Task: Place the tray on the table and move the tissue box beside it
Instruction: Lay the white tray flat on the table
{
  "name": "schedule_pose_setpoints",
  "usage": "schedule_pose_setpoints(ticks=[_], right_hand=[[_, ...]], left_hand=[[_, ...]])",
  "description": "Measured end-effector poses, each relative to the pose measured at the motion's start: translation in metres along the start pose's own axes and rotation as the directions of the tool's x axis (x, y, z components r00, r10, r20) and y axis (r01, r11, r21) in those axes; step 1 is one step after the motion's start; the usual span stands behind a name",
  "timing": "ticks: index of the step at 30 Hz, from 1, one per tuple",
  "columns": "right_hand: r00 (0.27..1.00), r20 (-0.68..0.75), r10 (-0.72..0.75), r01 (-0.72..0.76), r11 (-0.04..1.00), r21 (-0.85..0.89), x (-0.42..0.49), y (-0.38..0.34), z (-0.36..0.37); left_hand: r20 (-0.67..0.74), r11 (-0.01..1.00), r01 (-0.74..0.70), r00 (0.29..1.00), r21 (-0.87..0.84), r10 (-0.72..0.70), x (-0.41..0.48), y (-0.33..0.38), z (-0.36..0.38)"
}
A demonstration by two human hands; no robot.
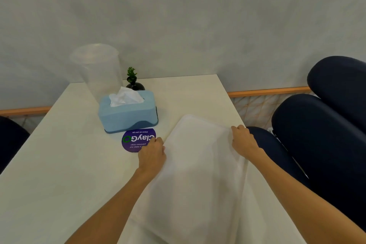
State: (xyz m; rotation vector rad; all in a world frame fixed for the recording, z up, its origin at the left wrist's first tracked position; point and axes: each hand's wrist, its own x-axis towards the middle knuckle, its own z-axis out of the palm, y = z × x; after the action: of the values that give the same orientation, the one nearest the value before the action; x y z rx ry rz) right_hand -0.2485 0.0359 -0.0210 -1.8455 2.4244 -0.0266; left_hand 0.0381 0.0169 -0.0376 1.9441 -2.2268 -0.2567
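Observation:
A white rectangular tray (198, 164) lies lengthwise over the right half of the white table (59, 164), its right side close to the table's right edge. My left hand (151, 154) grips the tray's left rim and my right hand (243, 140) grips its right rim near the far corner. Whether the tray rests flat or hovers just above the surface I cannot tell. The light blue tissue box (127, 112), with a white tissue sticking out of its top, stands on the table beyond and to the left of my left hand, apart from the tray.
A round purple sticker (134, 140) lies between the tissue box and my left hand. A clear plastic container (99, 71) and a small green plant in a black vase (133, 82) stand behind the box by the wall. Dark blue padded chairs (320, 134) sit right of the table.

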Motion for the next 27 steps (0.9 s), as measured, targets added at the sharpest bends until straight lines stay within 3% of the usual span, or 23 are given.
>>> schedule_pose_setpoints(ticks=[5,13,18,23,27], right_hand=[[0.997,-0.004,0.073,-0.073,0.997,-0.03,-0.012,-0.004,0.001],[0.988,0.029,0.149,-0.149,0.923,0.354,-0.029,-0.015,0.004],[0.976,0.068,0.205,-0.215,0.889,0.405,-0.046,-0.01,0.014],[0.974,0.071,0.214,-0.223,0.862,0.456,-0.051,0.0,0.013],[0.972,-0.001,0.233,-0.197,0.821,0.535,-0.043,0.004,-0.001]], left_hand=[[-0.02,0.994,0.084,0.996,-0.067,-0.086,-0.008,-0.007,-0.001],[-0.04,0.971,0.159,0.985,-0.177,-0.169,-0.013,-0.011,-0.005],[-0.024,0.93,0.231,0.968,-0.285,-0.248,-0.018,-0.012,-0.007],[0.172,0.849,0.331,0.943,-0.413,-0.285,-0.02,-0.018,-0.008],[0.324,0.699,0.42,0.905,-0.579,-0.275,-0.024,-0.017,-0.008]])
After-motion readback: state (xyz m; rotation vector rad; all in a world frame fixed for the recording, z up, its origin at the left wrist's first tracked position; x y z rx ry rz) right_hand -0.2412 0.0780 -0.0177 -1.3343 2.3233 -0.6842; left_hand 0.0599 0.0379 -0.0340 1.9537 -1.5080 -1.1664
